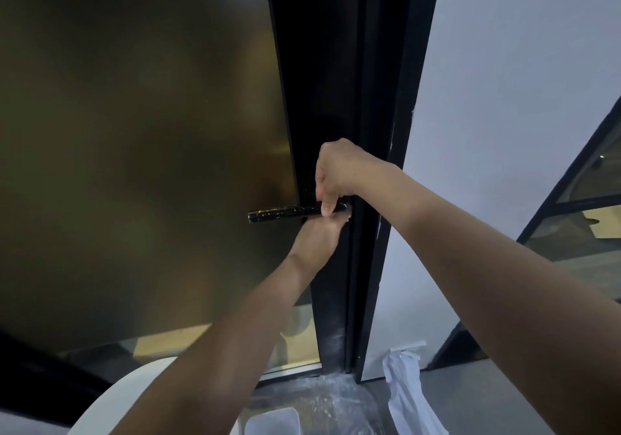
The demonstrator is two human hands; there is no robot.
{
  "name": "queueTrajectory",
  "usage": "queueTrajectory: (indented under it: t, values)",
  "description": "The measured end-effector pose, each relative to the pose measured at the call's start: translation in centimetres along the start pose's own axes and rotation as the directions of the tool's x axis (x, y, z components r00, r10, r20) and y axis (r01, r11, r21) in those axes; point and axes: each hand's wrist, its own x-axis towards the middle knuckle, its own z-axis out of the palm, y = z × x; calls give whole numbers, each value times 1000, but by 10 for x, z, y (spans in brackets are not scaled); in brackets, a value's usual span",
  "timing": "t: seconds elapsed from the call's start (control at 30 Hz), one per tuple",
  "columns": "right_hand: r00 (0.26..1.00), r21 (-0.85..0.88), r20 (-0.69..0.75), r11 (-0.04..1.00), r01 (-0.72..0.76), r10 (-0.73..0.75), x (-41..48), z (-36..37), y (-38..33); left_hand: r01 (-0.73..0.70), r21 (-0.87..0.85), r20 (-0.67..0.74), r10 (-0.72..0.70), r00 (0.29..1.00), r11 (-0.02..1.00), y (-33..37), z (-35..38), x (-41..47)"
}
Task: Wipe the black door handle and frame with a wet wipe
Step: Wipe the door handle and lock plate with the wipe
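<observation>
The black door handle (282, 213) sticks out horizontally from the black door frame (331, 98), its gold-flecked end pointing left. My right hand (339, 172) comes down from above and closes on the handle's right end, thumb pressed across the bar. My left hand (316, 239) is just under the handle, fingers curled against the frame. A small white edge of the wet wipe (348, 220) peeks out at the fingertips of my left hand by the handle's base; the rest of the wipe is hidden.
Tinted frosted glass (134, 132) fills the door to the left. A white wall (504, 98) stands to the right, with another black-framed glass panel (578, 219) beyond. On the floor lie clear plastic sheeting (322, 397), a white bag (406, 391) and a white bin (272, 423).
</observation>
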Motion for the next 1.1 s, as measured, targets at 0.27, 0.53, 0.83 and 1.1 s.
queueTrajectory:
  t: [0.27,0.53,0.83,1.1]
  values:
    - [999,76,1,996,-37,37,3,3,3,-49,155,32,45,998,987,-15,-9,0]
    - [999,69,-7,996,-52,52,2,1,3,-178,281,-143,225,964,943,-10,-2,-5]
    - [999,5,-16,999,-40,40,3,3,-3,-106,468,-3,121,993,877,-12,-7,-7]
    - [997,143,-71,989,-21,31,1,8,5,-423,463,77,440,895,779,-17,26,-2]
